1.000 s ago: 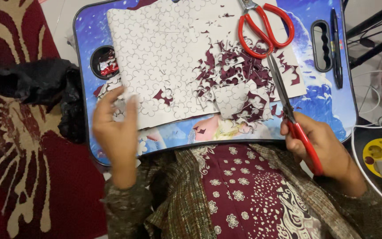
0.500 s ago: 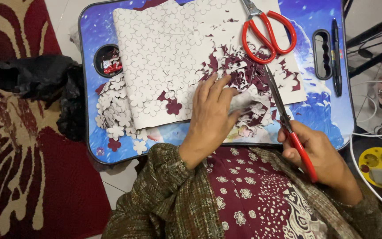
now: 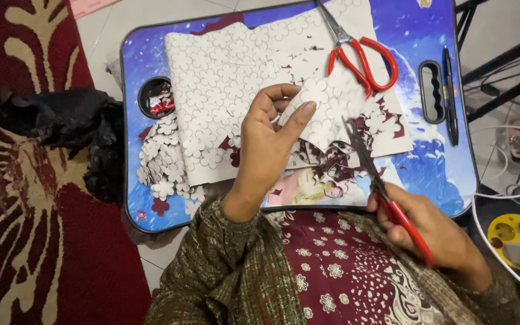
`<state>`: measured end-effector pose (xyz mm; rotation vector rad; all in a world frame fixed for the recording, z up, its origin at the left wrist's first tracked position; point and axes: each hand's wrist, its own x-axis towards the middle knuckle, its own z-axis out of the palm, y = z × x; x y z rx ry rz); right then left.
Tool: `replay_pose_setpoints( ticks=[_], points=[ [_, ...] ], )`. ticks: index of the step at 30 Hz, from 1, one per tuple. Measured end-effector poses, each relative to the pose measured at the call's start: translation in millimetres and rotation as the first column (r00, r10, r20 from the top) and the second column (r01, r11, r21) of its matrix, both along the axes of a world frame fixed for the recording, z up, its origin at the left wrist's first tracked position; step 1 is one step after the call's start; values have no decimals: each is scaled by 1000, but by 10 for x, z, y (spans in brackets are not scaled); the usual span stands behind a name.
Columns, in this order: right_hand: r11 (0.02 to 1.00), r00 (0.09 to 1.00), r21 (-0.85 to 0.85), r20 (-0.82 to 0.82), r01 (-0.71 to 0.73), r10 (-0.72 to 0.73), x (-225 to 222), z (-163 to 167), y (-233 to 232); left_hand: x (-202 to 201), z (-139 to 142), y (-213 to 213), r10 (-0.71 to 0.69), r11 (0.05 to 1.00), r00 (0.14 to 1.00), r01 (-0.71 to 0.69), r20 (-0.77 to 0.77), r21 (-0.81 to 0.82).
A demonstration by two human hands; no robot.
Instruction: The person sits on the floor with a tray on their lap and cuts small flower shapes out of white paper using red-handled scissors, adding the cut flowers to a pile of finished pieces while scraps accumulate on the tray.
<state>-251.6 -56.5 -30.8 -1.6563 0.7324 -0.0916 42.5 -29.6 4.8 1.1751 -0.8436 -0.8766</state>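
Nearby, spare scissors (image 3: 361, 55), pen (image 3: 450, 96), cut flowers (image 3: 162, 161)

The lap tray (image 3: 440, 174) is crowded by a patterned sheet (image 3: 224, 72) at centre, spare scissors (image 3: 362, 57) at one o'clock, cut flowers (image 3: 164, 162) at nine; bare blue surface is left at four o'clock.

Left hand (image 3: 267, 141) raised, fingers pinched, right hand (image 3: 434, 232) fisted low

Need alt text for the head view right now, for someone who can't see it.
The left hand lifts a white flower-patterned sheet piece while the right hand holds red scissors to it, over a blue lap tray. A second pair of scissors lies on top.
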Motion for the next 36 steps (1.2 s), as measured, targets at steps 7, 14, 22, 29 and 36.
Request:
replay_pose_setpoints(
  ticks=[7,14,22,29,36],
  points=[
    [991,992,-49,-22,-125,124,28,133,-23,17,-300,-22,93,976,985,-119,-145,-184],
    [999,989,28,144,-40,35,101,185,25,-194,-259,201,-102,990,992,94,-74,-107],
    [1000,993,1,120,4,-4,100,142,40,-319,169,271,-208,976,976,203,-57,-80],
    [994,991,-95,121,-45,56,157,191,48,-301,274,284,-264,964,958,267,-115,10],
    [998,997,56,68,-24,20,183,189,69,-258,207,287,-300,953,945,304,-132,11]
  ],
)
